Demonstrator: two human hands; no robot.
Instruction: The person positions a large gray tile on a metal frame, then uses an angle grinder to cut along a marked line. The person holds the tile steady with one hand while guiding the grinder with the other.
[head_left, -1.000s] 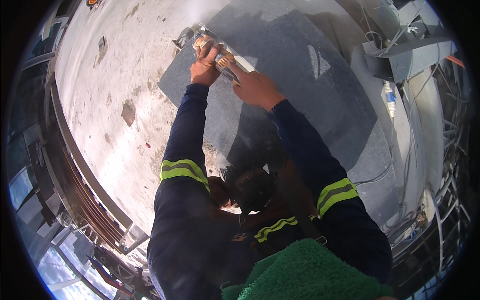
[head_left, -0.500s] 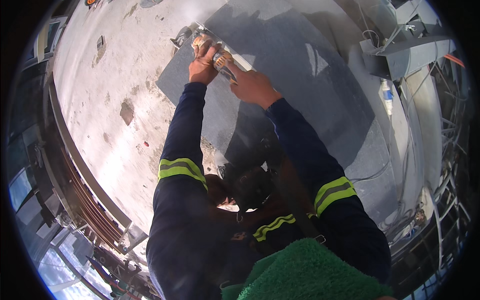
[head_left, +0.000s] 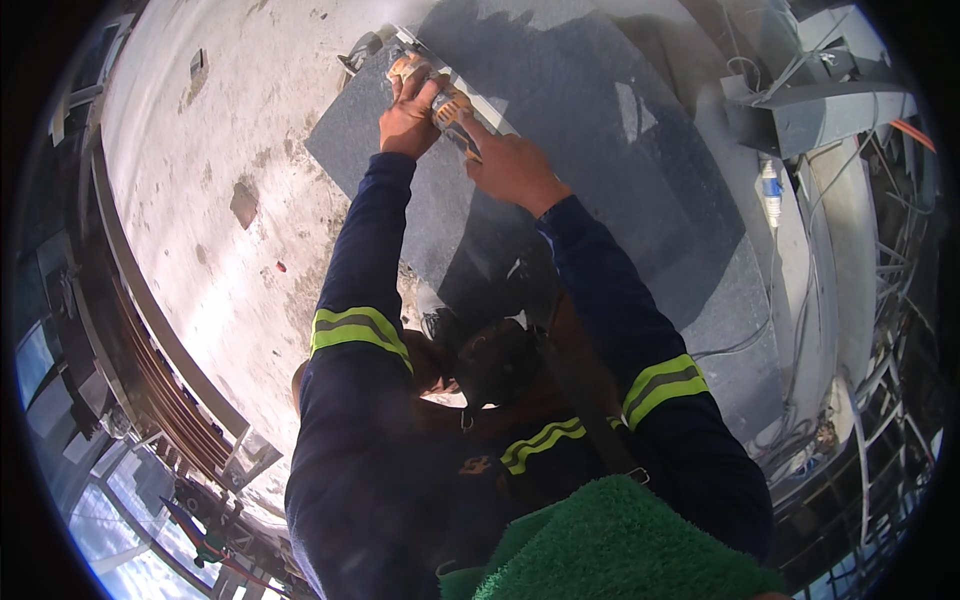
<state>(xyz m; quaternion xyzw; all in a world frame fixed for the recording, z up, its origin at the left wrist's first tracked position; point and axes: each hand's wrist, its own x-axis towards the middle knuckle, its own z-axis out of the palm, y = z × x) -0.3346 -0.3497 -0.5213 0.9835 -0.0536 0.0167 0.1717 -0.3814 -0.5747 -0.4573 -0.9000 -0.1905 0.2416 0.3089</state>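
Both of my hands hold an orange-and-grey power tool (head_left: 449, 108) that looks like an angle grinder, over the far left part of a large grey slab (head_left: 680, 185). My left hand (head_left: 408, 122) is wrapped round its front part, fingers closed. Farther back, my right hand (head_left: 512, 170) grips the handle, with its index finger stretched along the body. A pale straight strip (head_left: 490, 112) lies on the slab along the tool's right side. The tool's working end is too small and partly hidden to make out.
Pale, stained concrete floor (head_left: 210, 240) spreads to the left. At the right stand a grey metal box (head_left: 835, 122), a white-and-blue cable connector (head_left: 771, 192) and loose cables. Metal railings (head_left: 165, 350) run along the left. A green cloth (head_left: 620, 545) shows low in front.
The view has tilted slightly, so the slab's left corner sits higher and farther left. My hands and the grinder have shifted a little rightward against the slab. Both grips are unchanged.
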